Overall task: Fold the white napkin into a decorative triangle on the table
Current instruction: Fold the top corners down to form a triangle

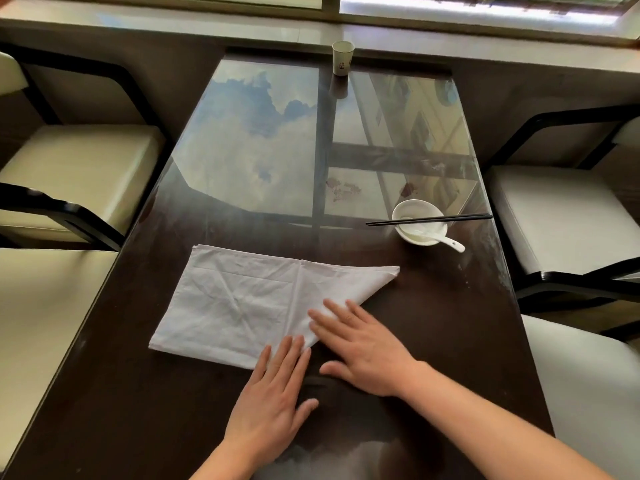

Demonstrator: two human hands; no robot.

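Flat with straight fingers, left grip (273, 393) and right grip (367, 355) press the white napkin (235, 299) at its near corner.

Legible text: none. Cup (343, 62), at the far edge of the table (138, 393): one small dark printed mark on its side, facing the camera, too small and blurred to read as letters or numbers.

Cream chairs (79, 161) flanking dark table (443, 341), bright window (485, 6)
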